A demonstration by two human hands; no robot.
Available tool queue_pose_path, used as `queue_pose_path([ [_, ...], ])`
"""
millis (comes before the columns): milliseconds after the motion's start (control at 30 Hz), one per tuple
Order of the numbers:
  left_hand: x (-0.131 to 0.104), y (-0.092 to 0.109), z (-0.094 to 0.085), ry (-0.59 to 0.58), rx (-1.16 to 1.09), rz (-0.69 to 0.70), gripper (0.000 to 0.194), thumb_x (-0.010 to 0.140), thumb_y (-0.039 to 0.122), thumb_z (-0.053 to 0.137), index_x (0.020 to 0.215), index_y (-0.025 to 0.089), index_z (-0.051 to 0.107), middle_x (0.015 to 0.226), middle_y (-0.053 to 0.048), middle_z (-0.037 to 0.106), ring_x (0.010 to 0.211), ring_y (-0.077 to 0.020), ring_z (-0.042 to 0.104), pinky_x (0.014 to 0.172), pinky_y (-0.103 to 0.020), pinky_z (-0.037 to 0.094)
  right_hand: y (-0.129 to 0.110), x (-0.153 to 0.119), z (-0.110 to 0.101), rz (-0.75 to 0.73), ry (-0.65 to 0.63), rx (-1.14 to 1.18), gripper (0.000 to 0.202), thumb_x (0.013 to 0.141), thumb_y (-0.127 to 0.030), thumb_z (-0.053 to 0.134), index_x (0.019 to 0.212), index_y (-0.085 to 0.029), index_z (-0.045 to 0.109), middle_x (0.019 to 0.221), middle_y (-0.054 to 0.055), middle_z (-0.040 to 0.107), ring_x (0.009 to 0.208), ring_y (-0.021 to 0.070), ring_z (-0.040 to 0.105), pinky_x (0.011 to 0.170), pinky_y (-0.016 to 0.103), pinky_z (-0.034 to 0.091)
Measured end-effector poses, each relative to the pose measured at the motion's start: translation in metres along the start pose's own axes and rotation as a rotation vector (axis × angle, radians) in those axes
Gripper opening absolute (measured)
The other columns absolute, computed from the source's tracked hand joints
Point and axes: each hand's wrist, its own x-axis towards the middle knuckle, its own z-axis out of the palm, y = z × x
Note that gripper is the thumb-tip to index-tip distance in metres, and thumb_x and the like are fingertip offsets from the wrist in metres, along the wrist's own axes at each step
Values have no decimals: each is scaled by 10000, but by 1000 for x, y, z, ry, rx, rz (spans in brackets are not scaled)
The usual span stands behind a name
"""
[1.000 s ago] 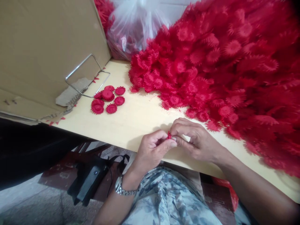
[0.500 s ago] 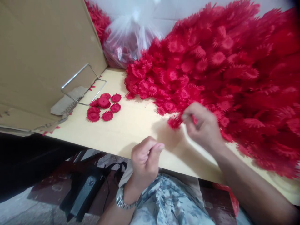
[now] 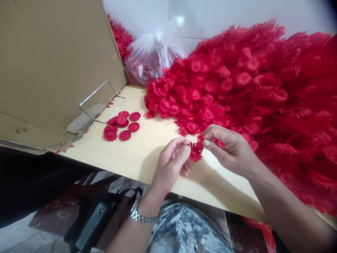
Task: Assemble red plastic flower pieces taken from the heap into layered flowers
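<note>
Between my two hands hangs a red flower-shaped piece (image 3: pixel 196 152) with narrow pointed petals, tilted above the table. My right hand (image 3: pixel 230 149) pinches more red petal material at its upper right, between thumb and forefinger. From the other side, my left hand (image 3: pixel 172 161) has its thumb and bent forefinger closed at the petals' left edge. Beyond my right hand rises a large heap of red flower pieces (image 3: pixel 210 84). Farther left lies a small group of round red toothed discs (image 3: pixel 122 121), some stacked.
A cardboard box (image 3: pixel 60 63) stands at the left, beside a bent metal wire frame (image 3: pixel 96 93) and a torn cardboard flap (image 3: pixel 85 117). A knotted clear plastic bag (image 3: pixel 147 58) leans against the wall. Below the table's front edge sits a black device (image 3: pixel 96 218).
My left hand has risen rightward from a loose fist and closed its fingers at the flower piece. My right hand has brought the piece slightly lower. The view has shifted a little.
</note>
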Motion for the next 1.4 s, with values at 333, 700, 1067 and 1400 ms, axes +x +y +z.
queue_pose_path([
  [333, -6, -10, 4, 168, -127, -12, 202, 714, 273, 639, 630, 155, 497, 487, 62, 509, 338, -32, 406, 319, -142, 272, 15, 4, 2, 96, 502, -45, 197, 886, -265, 460, 695, -224, 432, 623, -6, 424, 551, 139, 411, 504, 285, 314],
  [700, -10, -9, -2, 177, -86, -19, 144, 697, 267, 671, 687, 144, 598, 466, 58, 481, 386, -46, 394, 382, -176, 263, 56, 20, -46, 15, 358, -915, 138, 843, -189, 496, 756, -257, 579, 650, 57, 508, 696, 236, 439, 693, 429, 311],
  [1067, -14, -17, -3, 194, -31, 131, 297, 765, 325, 646, 581, 157, 486, 527, 61, 442, 441, -30, 316, 392, -170, 221, -10, -5, 15, -16, -43, -39, 176, 868, -313, 546, 762, -189, 612, 719, 35, 606, 695, 164, 565, 609, 286, 421],
  [1400, -22, -18, -7, 76, -94, 54, 290, 787, 434, 602, 689, 161, 581, 558, 31, 508, 448, -53, 407, 407, -183, 302, -5, -10, 29, -13, -157, 77, 119, 852, -217, 565, 752, -160, 596, 706, 25, 589, 642, 119, 547, 580, 240, 427],
])
